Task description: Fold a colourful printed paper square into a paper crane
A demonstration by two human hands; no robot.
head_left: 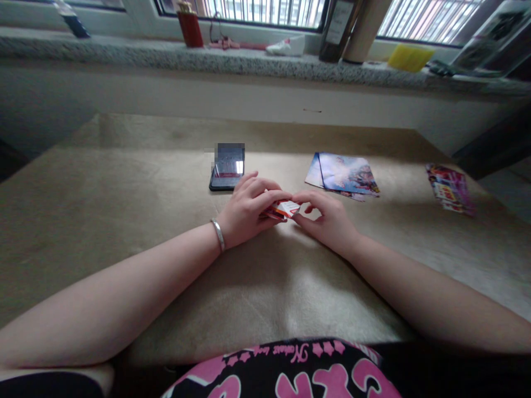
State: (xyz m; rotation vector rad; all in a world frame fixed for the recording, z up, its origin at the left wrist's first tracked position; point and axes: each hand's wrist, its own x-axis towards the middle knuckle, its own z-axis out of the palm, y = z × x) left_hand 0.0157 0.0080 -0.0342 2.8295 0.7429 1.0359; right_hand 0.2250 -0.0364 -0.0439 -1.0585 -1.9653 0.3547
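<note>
A small red-and-white paper packet (289, 208) is between my hands at the middle of the table. My left hand (251, 207), with a silver bracelet at the wrist, is closed over its left part and hides much of it. From the other side, my right hand (321, 215) pinches the right end between thumb and fingers. Red and dark layers show under the white top, but I cannot make out what they are. Just beyond my left hand lies a dark phone (228, 168), partly blurred out. Several glossy blue picture sheets (348, 172) overlap beyond my right hand.
Pink-and-purple printed packets (450, 189) lie toward the table's right edge. Behind the table (124, 210) runs a stone windowsill (145, 53). On it are a red bottle (189, 25), a white tube-like item (286, 46), a dark box (337, 30) and a yellow sponge-like block (410, 57).
</note>
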